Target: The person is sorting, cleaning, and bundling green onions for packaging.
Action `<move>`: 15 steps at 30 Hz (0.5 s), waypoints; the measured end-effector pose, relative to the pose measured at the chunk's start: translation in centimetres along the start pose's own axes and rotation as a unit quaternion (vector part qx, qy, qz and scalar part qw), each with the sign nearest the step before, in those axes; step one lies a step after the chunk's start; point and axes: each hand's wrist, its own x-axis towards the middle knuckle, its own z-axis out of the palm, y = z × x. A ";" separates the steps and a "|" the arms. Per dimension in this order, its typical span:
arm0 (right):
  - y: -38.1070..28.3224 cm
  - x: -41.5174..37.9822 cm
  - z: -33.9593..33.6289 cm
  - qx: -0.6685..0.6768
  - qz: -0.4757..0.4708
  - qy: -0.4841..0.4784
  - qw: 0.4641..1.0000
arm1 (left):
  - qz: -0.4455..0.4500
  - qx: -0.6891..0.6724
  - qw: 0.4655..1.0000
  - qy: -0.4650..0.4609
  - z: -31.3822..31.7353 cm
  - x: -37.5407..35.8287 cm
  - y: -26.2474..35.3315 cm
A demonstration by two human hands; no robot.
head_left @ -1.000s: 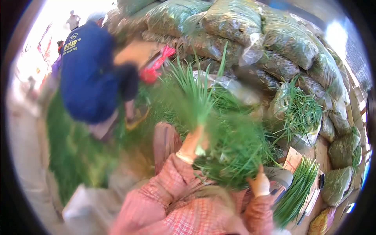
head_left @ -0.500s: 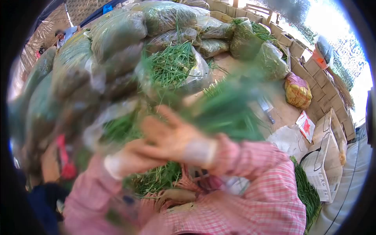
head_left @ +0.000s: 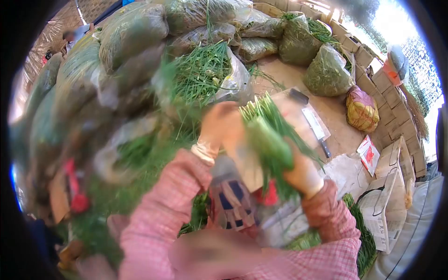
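A bunch of long green stalks (head_left: 270, 140) with pale cut ends lies between my two hands in front of my body. My right hand (head_left: 302, 170) is closed round the lower right side of the bunch. At the bunch's left side, near the pale ends, is my left hand (head_left: 221, 128), blurred by motion, its fingers too smeared to make out. Beyond the hands stands an open plastic bag (head_left: 238, 84) filled with loose green stalks (head_left: 198, 74). A knife (head_left: 317, 128) rests on a board to the right of the bunch.
Stuffed clear sacks (head_left: 135, 35) are piled at the left and back. Farther right are a green-filled bag (head_left: 329, 70), a pink and yellow bundle (head_left: 362, 109), a red and white packet (head_left: 368, 154) and a white crate (head_left: 385, 210). A person (head_left: 74, 37) is at the far left.
My hands have come apart from their crossed position. The right hand has moved right onto the bunch, and the left has moved up beside it. The bunch is now more upright.
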 end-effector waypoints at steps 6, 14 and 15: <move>6.1 11.6 2.5 -0.140 0.053 0.100 0.984 | -0.258 -0.089 0.954 0.120 5.1 2.7 -11.8; 14.2 13.8 15.2 -0.487 0.062 0.121 0.863 | -0.304 -0.223 0.922 0.091 13.0 7.7 -19.9; 15.9 13.6 16.2 -0.515 0.058 0.134 0.845 | -0.282 -0.176 0.937 0.107 13.7 8.0 -20.5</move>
